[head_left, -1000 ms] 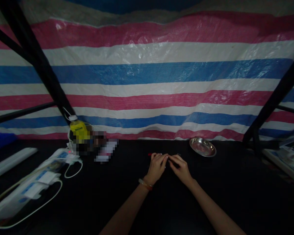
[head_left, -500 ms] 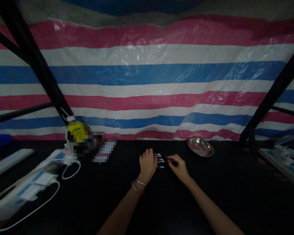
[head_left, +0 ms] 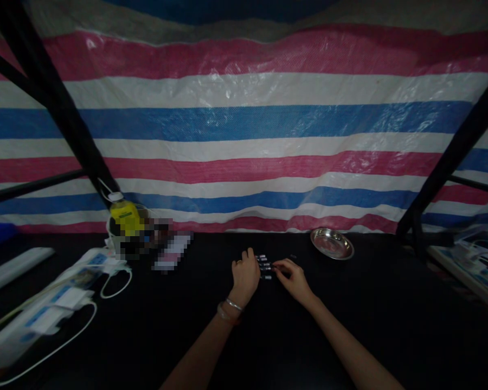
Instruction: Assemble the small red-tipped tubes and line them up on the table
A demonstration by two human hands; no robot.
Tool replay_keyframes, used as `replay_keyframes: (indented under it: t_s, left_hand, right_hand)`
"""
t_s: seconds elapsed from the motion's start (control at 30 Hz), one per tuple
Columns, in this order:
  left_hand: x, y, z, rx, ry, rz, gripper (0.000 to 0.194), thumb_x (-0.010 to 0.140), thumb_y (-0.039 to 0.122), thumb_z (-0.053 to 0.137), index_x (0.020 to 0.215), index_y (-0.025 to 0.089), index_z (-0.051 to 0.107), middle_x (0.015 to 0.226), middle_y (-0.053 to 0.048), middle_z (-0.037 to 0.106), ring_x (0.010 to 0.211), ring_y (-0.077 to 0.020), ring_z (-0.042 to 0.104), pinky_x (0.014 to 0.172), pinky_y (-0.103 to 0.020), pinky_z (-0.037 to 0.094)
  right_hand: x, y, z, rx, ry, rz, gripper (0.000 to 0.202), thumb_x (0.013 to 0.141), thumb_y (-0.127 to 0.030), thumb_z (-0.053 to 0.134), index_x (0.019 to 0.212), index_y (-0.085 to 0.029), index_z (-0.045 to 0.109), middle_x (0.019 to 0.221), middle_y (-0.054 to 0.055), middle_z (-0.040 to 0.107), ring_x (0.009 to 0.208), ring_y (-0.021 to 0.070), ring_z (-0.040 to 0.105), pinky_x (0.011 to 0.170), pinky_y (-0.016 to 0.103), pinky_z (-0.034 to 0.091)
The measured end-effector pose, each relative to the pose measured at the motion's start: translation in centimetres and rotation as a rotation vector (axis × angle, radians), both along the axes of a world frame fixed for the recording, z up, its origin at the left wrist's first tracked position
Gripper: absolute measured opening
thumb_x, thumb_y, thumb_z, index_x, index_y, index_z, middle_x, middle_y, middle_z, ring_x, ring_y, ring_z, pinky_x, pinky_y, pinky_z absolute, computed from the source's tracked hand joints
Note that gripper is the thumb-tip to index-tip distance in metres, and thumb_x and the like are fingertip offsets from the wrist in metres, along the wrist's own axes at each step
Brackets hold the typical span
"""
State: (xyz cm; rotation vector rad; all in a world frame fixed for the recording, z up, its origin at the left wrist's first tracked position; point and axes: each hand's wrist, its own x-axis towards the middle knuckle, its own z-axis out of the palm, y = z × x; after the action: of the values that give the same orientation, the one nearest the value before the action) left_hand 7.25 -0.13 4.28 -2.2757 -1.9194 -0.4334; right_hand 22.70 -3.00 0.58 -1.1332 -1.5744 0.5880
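Leftward slips the right hand [head_left: 293, 278], fingertips drawn in beside the silver-ended sticks [head_left: 265, 268] between the hands, left hand [head_left: 245, 275] curled at their other ends, neither grip readable from here, so I'd keep contact light and level.

No lettering, brand or number is legible. The yellow bottle [head_left: 126, 215] has a label with small dark print, too blurred to read. Right of the bottle, a flat pale item [head_left: 174, 252] is pixelated over any print. Farther right of the bottle, the slim silvery-ended pieces [head_left: 265, 264] are too small to show readable markings.
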Motion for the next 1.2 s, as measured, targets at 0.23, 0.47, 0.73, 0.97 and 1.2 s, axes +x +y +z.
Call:
replay_keyframes:
  t_s: [0.23, 0.47, 0.73, 0.97, 1.2]
  left_hand:
    - [-0.17, 0.12, -0.1, 0.019, -0.023, -0.056, 0.022, 0.089, 0.019, 0.033, 0.096, 0.014, 0.053, 0.088, -0.008, 0.06, 0.077, -0.0207, 0.061, 0.072, -0.034, 0.039]
    - [-0.36, -0.06, 0.13, 0.033, -0.021, 0.002, 0.023, 0.088, 0.023, 0.036, 0.094, 0.014, 0.056, 0.088, -0.009, 0.06, 0.082, -0.0244, 0.059, 0.073, -0.037, 0.036]
    - [-0.29, 0.02, -0.11, 0.032, -0.038, -0.03, 0.022, 0.088, 0.022, 0.036, 0.096, 0.015, 0.056, 0.089, -0.009, 0.06, 0.082, -0.0228, 0.058, 0.071, -0.034, 0.036]
    - [-0.3, -0.14, 0.33, 0.083, -0.081, -0.05, 0.022, 0.089, 0.021, 0.035, 0.091, 0.016, 0.056, 0.086, -0.007, 0.059, 0.082, -0.021, 0.057, 0.073, -0.033, 0.035]
    - [-0.3, -0.56, 0.41, 0.147, -0.151, -0.117, 0.02, 0.085, 0.018, 0.039, 0.096, 0.017, 0.056, 0.095, -0.007, 0.059, 0.089, -0.0217, 0.053, 0.077, -0.035, 0.037]
  right_hand:
    - [-0.18, -0.01, 0.02, 0.002, 0.082, 0.005, 0.014, 0.078, -0.026, 0.056, 0.089, -0.02, 0.064, 0.087, 0.005, 0.062, 0.077, 0.0154, 0.064, 0.074, 0.03, 0.054]
    - [-0.16, 0.2, -0.54, -0.028, 0.071, 0.01, 0.014, 0.078, -0.026, 0.057, 0.088, -0.019, 0.065, 0.085, 0.004, 0.062, 0.077, 0.016, 0.064, 0.074, 0.031, 0.054]
    - [-0.2, 0.25, -0.41, -0.047, 0.051, 0.024, 0.016, 0.078, -0.031, 0.057, 0.088, -0.02, 0.065, 0.085, 0.004, 0.063, 0.077, 0.0157, 0.064, 0.074, 0.03, 0.054]
    - [-0.13, 0.26, -0.23, -0.03, 0.163, -0.009, 0.018, 0.078, -0.034, 0.059, 0.087, -0.019, 0.065, 0.086, 0.005, 0.063, 0.08, 0.0178, 0.065, 0.076, 0.032, 0.054]
    - [0.03, 0.56, -0.4, -0.023, 0.319, -0.048, 0.023, 0.076, -0.038, 0.062, 0.089, -0.02, 0.064, 0.085, 0.006, 0.067, 0.082, 0.0209, 0.067, 0.078, 0.036, 0.054]
